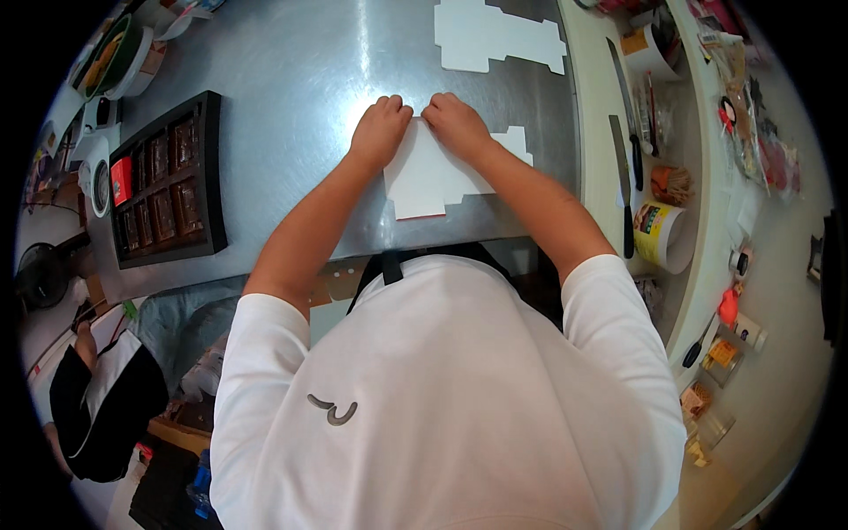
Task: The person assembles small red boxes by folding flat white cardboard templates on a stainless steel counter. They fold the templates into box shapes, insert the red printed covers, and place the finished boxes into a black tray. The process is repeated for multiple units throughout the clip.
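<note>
A flat white cardboard box blank [428, 177] lies on the steel table [300, 97] in front of me. My left hand [382, 128] presses on its upper left edge with fingers curled down. Right beside it, my right hand [455, 122] presses on the upper edge, knuckles almost touching the left hand. Both hands bear on the fold of the blank. A second white box blank [495, 35] lies flat farther back on the table.
A black tray [212, 168] of dark brown squares sits at the left. Long knives [623, 168] and round tubs [662, 234] lie on the cream counter at the right. Another person in black [97, 397] is at lower left.
</note>
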The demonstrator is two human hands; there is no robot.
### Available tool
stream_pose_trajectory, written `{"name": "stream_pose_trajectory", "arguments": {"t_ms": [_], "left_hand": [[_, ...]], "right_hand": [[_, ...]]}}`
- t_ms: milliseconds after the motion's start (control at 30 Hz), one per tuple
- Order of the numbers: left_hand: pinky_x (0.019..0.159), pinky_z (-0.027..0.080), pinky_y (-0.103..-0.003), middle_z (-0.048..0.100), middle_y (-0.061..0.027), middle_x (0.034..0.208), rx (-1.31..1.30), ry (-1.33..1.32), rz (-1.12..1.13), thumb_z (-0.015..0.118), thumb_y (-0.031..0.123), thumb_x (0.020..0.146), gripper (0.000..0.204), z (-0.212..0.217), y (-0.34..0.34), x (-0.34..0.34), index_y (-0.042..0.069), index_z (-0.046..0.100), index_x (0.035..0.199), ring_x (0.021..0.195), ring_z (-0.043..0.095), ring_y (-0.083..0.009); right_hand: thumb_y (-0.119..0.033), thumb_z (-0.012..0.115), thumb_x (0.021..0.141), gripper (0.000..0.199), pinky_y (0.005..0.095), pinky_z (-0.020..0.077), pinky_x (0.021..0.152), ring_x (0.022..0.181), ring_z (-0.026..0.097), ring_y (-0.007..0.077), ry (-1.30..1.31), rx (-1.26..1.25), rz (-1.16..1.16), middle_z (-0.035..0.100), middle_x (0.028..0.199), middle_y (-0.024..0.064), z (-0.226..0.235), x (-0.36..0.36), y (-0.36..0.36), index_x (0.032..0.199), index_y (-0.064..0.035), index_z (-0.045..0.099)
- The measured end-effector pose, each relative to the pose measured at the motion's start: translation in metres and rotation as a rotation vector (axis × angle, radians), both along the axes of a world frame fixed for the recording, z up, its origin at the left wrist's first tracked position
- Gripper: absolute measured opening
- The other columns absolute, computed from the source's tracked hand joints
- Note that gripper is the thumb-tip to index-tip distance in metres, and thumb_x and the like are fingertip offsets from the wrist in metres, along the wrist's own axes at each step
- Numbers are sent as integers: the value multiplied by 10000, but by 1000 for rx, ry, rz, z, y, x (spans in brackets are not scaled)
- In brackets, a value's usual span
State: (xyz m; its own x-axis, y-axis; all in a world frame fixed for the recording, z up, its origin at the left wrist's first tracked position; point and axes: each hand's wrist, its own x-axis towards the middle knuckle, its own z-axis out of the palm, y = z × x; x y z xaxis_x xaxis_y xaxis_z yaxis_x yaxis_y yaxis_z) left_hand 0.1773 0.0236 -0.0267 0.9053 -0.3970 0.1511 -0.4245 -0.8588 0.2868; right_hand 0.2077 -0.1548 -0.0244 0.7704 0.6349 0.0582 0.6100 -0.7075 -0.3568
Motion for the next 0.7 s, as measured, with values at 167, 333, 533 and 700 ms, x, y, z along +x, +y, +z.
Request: {"name": "stream_pose_trajectory", "arguments": {"t_ms": [167,333,533,700], "left_hand": [[785,447,-317,527,-66,883,77,-62,-64,534,88,748,167,-12,1,-27,24,589,892,869,522,-214],[976,384,-374,507,-171,1202,58,-21,-13,537,142,834,439,0,-5,-58,-23,467,1235,1135,477,-301],[922,411,-391,513,-161,1199,-277,59,456,618,142,804,456,12,0,-66,20,492,1225,1105,486,-311],[823,446,-385,598,-137,996,-391,357,682,618,175,805,267,4,23,-89,44,627,1038,938,554,-300]], "right_hand": [[-118,519,816,215,341,437,800,969,519,233,-241,49,123,551,995,74,-11,-32,-15,1009,-69,599],[-142,571,810,221,336,427,794,965,515,233,-202,-3,46,554,1006,81,0,-42,-10,1014,-64,600],[-146,612,801,110,373,466,728,839,571,277,112,240,-272,584,899,113,-7,-24,1,849,-50,636],[-146,611,814,110,371,484,673,728,592,276,306,392,-363,596,840,115,-9,-19,-7,822,-37,627]]}}
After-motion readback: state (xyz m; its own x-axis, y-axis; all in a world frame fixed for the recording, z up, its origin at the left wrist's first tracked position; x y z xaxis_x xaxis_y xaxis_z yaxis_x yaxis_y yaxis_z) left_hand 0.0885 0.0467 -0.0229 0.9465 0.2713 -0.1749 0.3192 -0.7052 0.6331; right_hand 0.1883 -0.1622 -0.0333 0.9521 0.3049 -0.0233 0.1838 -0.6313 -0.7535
